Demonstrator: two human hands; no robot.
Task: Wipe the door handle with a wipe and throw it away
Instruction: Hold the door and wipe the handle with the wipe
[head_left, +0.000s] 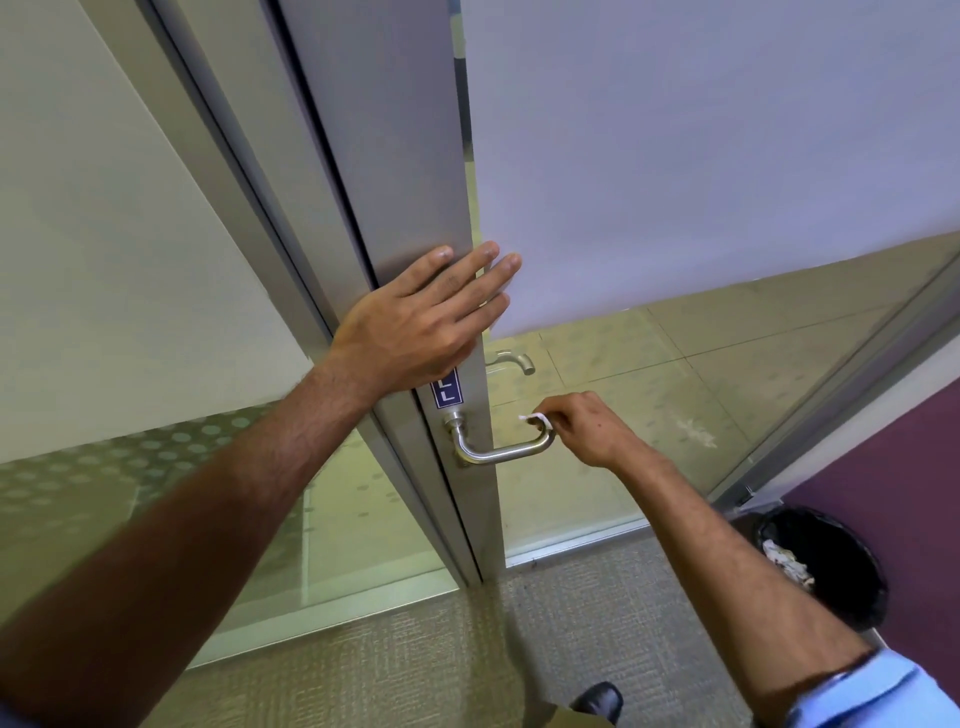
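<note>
A brushed metal lever door handle sticks out from the metal edge frame of a frosted glass door. My right hand pinches a small white wipe against the free end of the handle. Most of the wipe is hidden inside the fingers. My left hand rests flat on the door frame above the handle, fingers spread, holding nothing. A black-lined waste bin with crumpled white paper inside stands on the floor at the lower right.
A second handle shows through the glass on the door's far side. A blue label sits above the handle. A glass partition stands to the left and a purple wall to the right. My black shoe is on the carpet.
</note>
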